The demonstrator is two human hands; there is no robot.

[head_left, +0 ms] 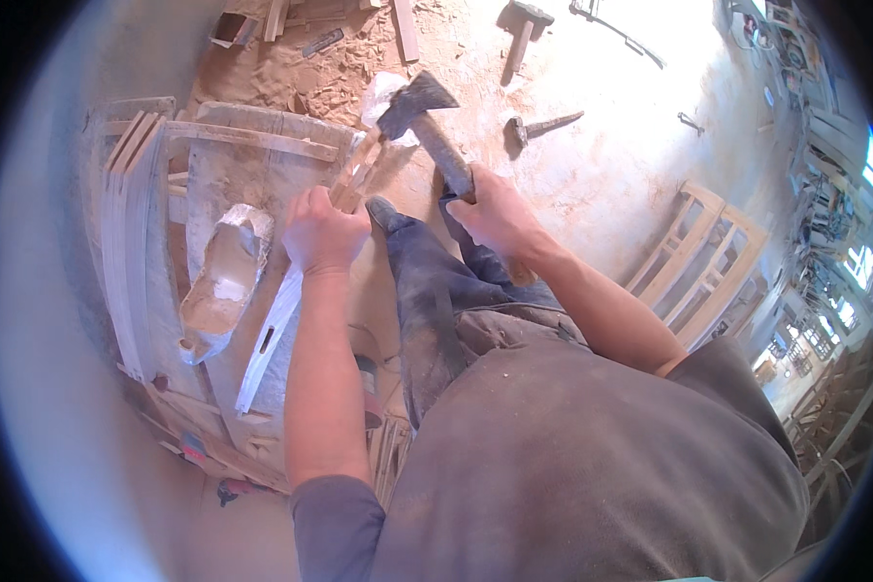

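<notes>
My right hand [502, 211] is closed around the wooden handle of a hatchet [443, 145]. The dark hatchet head [419, 103] is at the far end of a wooden piece [361, 160]; whether they touch I cannot tell. My left hand [326, 231] is closed around that wooden piece, which slants away from me over the edge of a low bench [262, 124]. Below my left hand, a pale slotted wooden strip [270, 335] lies along the bench; its link to the held piece is hidden by the hand.
An open, trough-like container [225, 281] rests on the bench, beside several upright pale slats [131, 242]. Wood shavings [335, 78] cover the floor ahead. Two hammers [526, 39] [543, 127] lie at the front right. A slatted wooden frame [698, 254] is at my right.
</notes>
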